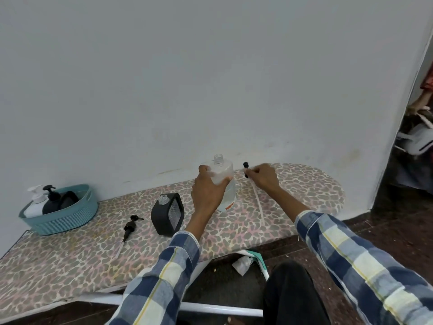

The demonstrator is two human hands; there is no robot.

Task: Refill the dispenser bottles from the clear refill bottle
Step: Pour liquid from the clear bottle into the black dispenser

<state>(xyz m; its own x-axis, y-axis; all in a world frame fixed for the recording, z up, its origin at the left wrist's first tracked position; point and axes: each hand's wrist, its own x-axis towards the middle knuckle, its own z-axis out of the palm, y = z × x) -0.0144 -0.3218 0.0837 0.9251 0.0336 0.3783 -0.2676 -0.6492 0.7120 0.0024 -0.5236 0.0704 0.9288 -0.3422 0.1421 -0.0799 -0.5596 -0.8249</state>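
No readable text is showing anywhere. The clear bottle [225, 181] is carrying an orange label patch near its base, too small and blurred to make out; whether it holds words or a logo cannot be told.

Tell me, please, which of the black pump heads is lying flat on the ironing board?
The loose black pump head left of the open black dispenser bottle lies flat, untouched. Another is held in the right hand; a third stays screwed on in the teal basket.
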